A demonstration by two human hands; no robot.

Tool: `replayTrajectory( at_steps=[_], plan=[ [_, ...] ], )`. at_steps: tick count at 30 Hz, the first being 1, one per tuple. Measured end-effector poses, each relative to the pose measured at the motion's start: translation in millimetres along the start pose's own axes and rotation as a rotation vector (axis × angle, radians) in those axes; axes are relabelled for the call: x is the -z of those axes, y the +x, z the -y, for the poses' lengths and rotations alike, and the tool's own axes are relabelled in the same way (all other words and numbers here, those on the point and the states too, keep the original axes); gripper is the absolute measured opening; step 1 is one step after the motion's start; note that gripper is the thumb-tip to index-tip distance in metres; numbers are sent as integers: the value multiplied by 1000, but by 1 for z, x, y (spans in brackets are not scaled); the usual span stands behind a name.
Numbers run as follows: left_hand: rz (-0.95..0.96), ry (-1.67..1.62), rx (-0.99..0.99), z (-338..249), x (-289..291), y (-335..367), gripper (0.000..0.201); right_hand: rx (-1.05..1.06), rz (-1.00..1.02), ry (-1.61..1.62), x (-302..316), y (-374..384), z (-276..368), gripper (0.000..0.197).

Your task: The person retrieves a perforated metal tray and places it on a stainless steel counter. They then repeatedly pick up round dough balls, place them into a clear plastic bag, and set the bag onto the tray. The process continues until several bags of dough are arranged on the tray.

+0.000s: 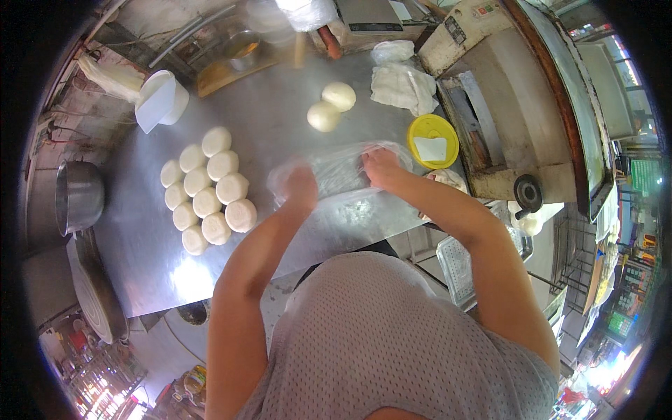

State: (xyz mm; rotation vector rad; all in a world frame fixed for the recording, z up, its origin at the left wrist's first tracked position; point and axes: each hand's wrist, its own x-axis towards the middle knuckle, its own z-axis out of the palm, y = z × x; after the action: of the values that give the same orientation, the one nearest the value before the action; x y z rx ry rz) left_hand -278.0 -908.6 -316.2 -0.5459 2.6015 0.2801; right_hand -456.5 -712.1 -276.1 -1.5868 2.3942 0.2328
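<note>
A sheet of clear, wrinkled plastic film (339,173) stretches across the near part of the metal table between my two hands. My left hand (299,186) is closed on its left end; motion blurs the fingers, and film bunches around them. At the right end, the fingers of my right hand (381,166) are bent and grip the film. Left of my left hand, several round white dough pieces (206,202) sit in close rows. Beyond the film, two larger dough balls (324,116) touch each other.
Right of my right hand is a yellow round tub (433,142) with a white scraper-like piece on it. White cloths (404,88) lie behind it, near a large machine (504,105). A white container (162,100) and metal pot (79,197) stand left; a wooden board (236,73) lies behind.
</note>
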Motion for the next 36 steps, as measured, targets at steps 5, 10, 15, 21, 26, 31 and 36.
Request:
replayTrajectory(
  at_steps=[5, 10, 15, 21, 26, 31, 36],
  plan=[
    [35, 55, -303, -28, 74, -64, 27, 226, 68, 129, 59, -20, 8, 13],
    [-291, 333, -473, 31, 61, -56, 25, 321, -290, -72, 49, -11, -26, 11],
    [-386, 273, -590, 44, 41, -47, 44, 316, -280, -37, 24, -5, -23, 16],
    [-125, 85, -266, 38, 48, -39, 104, 160, -112, -78, 8, -6, -24, 86],
    [-38, 142, -217, 46, 40, -24, 128, 106, 40, -144, 20, -3, -20, 108],
    [-56, 202, -181, 34, 40, -26, 131, 33, 127, -170, 38, -2, -4, 102],
    [-209, 227, -279, 10, 40, -65, 58, 99, -143, -13, 33, -11, 13, 53]
  ],
)
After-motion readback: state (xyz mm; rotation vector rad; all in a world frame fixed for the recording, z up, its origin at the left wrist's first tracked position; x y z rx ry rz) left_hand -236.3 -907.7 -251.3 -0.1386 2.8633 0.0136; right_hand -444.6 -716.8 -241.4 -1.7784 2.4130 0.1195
